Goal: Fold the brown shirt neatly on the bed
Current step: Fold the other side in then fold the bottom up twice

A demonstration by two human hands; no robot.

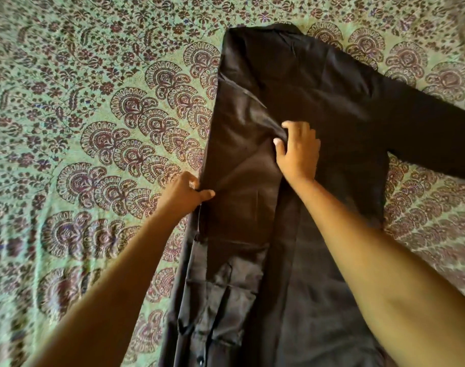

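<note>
The brown shirt (318, 88) was spread on the green patterned bedspread (93, 75), its left folded edge pinched by the left hand (185, 192) and a mid-shirt fold gripped by the right hand (298, 152).

Bed (67, 160): is filling the whole view and is carrying everything seen.
Bedspread (99, 62): is covering the bed; green cloth, dark red paisley fans and flower vines, lying mostly flat.
Brown shirt (318, 88): is lying directly on the bedspread, right of centre, running lengthwise from the near edge toward the far side; its left part is lying folded over the body.
Sleeve (437, 133): is stretching flat to the right across the bedspread.
Button (200, 361): is showing on the shirt's near left edge.
</note>
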